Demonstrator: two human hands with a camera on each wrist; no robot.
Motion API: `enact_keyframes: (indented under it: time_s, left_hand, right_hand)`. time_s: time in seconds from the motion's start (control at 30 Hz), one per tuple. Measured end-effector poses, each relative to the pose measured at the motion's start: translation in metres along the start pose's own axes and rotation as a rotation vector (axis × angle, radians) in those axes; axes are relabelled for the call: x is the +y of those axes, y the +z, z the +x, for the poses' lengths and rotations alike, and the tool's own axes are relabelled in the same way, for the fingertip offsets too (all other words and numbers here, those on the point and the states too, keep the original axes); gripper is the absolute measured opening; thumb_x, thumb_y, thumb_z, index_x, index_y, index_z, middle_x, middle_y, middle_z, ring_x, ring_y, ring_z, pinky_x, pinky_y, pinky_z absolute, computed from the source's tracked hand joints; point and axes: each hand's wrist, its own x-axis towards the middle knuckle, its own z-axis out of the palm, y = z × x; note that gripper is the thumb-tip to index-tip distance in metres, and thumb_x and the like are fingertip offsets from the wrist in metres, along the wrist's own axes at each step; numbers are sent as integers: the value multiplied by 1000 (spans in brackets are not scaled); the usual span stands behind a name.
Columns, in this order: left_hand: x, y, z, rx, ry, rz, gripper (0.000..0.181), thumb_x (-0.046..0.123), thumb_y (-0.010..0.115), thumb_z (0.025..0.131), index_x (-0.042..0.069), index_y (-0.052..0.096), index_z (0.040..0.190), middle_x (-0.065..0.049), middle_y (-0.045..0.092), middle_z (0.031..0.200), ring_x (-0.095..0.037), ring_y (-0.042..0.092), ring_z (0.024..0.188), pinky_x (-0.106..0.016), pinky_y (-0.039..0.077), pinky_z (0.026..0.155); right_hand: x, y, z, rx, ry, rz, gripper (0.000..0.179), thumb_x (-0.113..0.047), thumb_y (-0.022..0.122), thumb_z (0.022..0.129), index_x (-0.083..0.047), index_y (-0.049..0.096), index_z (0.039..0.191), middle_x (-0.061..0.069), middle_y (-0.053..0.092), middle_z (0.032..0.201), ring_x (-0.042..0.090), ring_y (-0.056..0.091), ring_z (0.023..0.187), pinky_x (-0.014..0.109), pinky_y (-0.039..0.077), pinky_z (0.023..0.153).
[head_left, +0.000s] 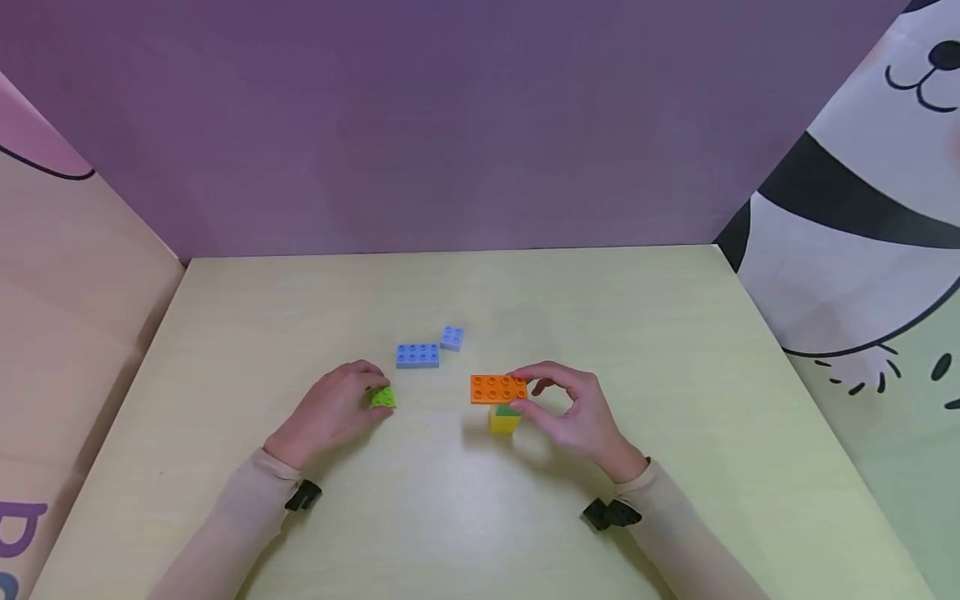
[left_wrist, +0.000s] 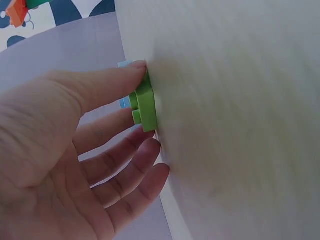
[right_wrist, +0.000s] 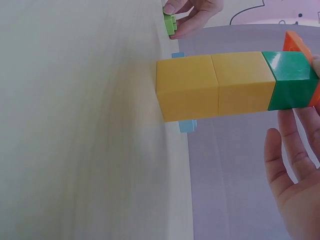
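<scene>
My left hand (head_left: 333, 414) pinches a light green brick (head_left: 383, 397) between thumb and finger. In the left wrist view this green brick (left_wrist: 147, 110) lies at the tabletop, its studs turned toward the palm. With thumb and fingertips my right hand (head_left: 581, 417) grips the right end of an orange eight-stud brick (head_left: 491, 389). That orange brick sits atop a column. In the right wrist view the column has a darker green brick (right_wrist: 290, 82) above two yellow bricks, an upper one (right_wrist: 245, 85) and a lower one (right_wrist: 187, 90), standing upright on the table.
A blue eight-stud brick (head_left: 417, 356) lies on the pale table (head_left: 480, 517) between the hands, farther back. Touching or close to its right end is a smaller blue brick (head_left: 452, 337). A purple panel (head_left: 450, 125) rises at the table's far edge, with printed panels at both sides.
</scene>
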Motion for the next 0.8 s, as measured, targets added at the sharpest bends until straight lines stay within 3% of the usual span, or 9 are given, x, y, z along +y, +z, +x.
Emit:
enact_keyframes:
  time_s: [0.27, 0.5, 0.6, 0.8]
  left_hand:
    - [-2, -1, 1, -12, -16, -18, 39, 28, 80, 84, 6, 72, 116, -8, 70, 119, -27, 65, 111, -46, 52, 99]
    - [1, -4, 3, 13, -39, -79, 41, 27, 80, 84, 11, 70, 120, -2, 74, 108, -15, 66, 91, -39, 56, 85]
    - [5, -6, 3, 22, -43, -103, 40, 28, 80, 84, 14, 70, 121, 1, 74, 107, -14, 68, 90, -36, 56, 82]
    - [12, -12, 4, 18, -56, -178, 41, 30, 78, 86, 17, 68, 124, 3, 70, 117, -15, 68, 94, -34, 56, 81]
  right_hand:
    - [2, 1, 2, 3, -8, 0, 30, 10, 78, 75, 3, 71, 103, 16, 75, 97, 10, 67, 88, 41, 57, 71]
    - [1, 1, 3, -7, 21, 8, 30, 9, 78, 76, 2, 71, 104, 16, 75, 98, 8, 66, 89, 41, 57, 73]
    - [2, 1, 3, -8, 16, -4, 30, 10, 78, 76, 3, 71, 104, 16, 75, 98, 10, 66, 89, 40, 57, 73]
    - [24, 6, 0, -8, 7, -15, 33, 8, 79, 75, -1, 71, 106, 14, 75, 99, 11, 66, 89, 38, 57, 73]
